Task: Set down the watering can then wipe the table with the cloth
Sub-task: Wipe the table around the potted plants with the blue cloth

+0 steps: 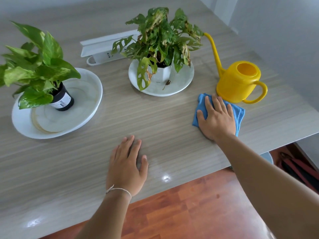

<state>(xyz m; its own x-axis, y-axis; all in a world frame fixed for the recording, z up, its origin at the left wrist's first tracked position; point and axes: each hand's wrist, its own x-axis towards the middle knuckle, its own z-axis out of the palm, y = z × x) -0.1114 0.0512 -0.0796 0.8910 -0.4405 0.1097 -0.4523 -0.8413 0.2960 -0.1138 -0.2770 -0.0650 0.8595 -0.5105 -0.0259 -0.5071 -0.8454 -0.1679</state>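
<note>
The yellow watering can (239,81) stands upright on the grey wood-grain table (164,131) at the right, its long spout pointing up and back, its handle to the right. Just in front of it lies a folded blue cloth (202,107). My right hand (216,118) presses flat on the cloth with straight, spread fingers, fingertips close to the can's base. My left hand (127,166) rests flat on the bare table near the front edge, holding nothing.
A leafy plant in a white pot stands on a white saucer (183,83) behind the cloth. A second plant in a black pot sits on a larger white dish (82,114) at left. A white power strip (103,49) lies at the back. The table's edge runs along the front right, above the wooden floor (198,204).
</note>
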